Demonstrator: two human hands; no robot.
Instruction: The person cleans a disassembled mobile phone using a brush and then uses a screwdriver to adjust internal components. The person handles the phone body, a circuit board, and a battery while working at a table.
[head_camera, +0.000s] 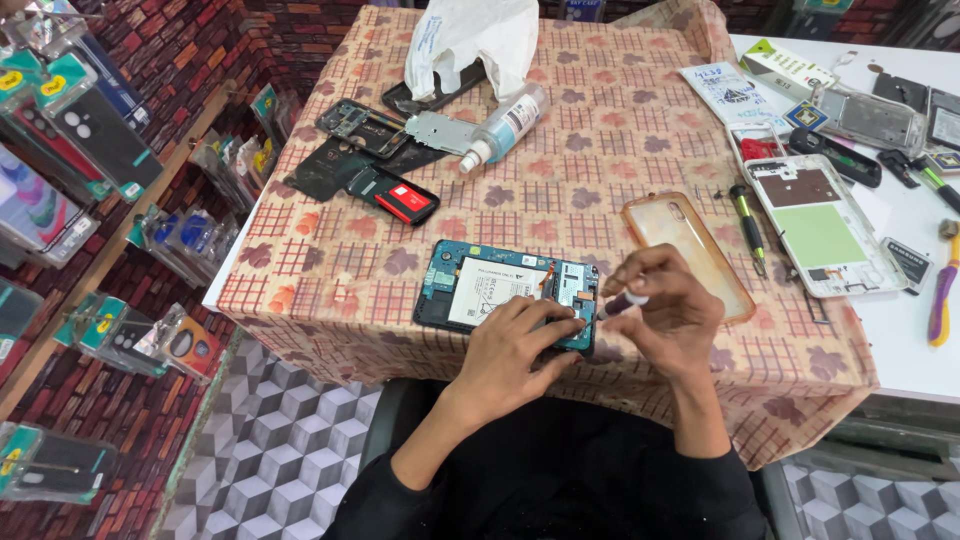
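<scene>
Phone (505, 296), back off and its battery and board bare, lies on the cloth-covered worktop (330, 270) near the front edge. Left hand (515, 350) presses down on the phone's right end, fingers together. Right hand (665, 305) pinches a small screwdriver (622, 303), its tip at the board. A slip of that tip could scratch the board or flick a screw into the patterned cloth. A clear case (685, 250) lies right of the phone.

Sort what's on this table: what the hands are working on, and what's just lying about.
In hand:
- opened phone, steadied by the left hand
- small tool, in the right hand

Lying about:
- clear phone case
- spray bottle
- white plastic bag
- green-handled screwdriver
- white phone frame
</scene>
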